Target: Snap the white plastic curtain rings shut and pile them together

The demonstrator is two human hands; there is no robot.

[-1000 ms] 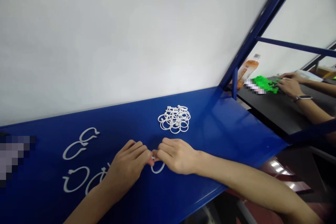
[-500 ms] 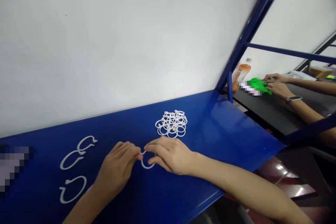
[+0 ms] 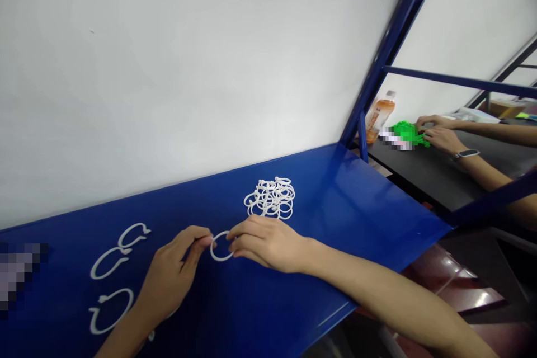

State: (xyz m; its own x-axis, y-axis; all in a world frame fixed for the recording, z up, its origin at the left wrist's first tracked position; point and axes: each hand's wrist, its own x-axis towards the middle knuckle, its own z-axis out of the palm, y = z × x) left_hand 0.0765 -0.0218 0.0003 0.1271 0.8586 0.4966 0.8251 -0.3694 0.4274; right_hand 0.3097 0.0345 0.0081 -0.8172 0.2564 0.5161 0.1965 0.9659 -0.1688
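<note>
Between my hands is a white plastic curtain ring (image 3: 221, 259), held just above the blue table. My left hand (image 3: 178, 263) pinches its left side between thumb and index finger. My right hand (image 3: 268, 243) has its fingertips closed on the ring's right side, covering that part. Left of my left hand lie several open white curtain rings, including an upper one (image 3: 121, 238), a middle one (image 3: 93, 269) and a lower one (image 3: 93, 321). My left forearm partly covers the lower ring. Beyond my right hand is a pile of closed white rings (image 3: 271, 199).
The blue table (image 3: 201, 319) meets a white wall (image 3: 210, 67). A blue metal frame (image 3: 381, 61) rises at the right. Past it, a co-worker's hands (image 3: 442, 137) handle green pieces (image 3: 405, 131) on a black table, near an orange drink bottle (image 3: 381, 117).
The ring between my hands has turned and shows more of its round outline. My fingers have shifted their hold on it. The whole view has moved slightly.
</note>
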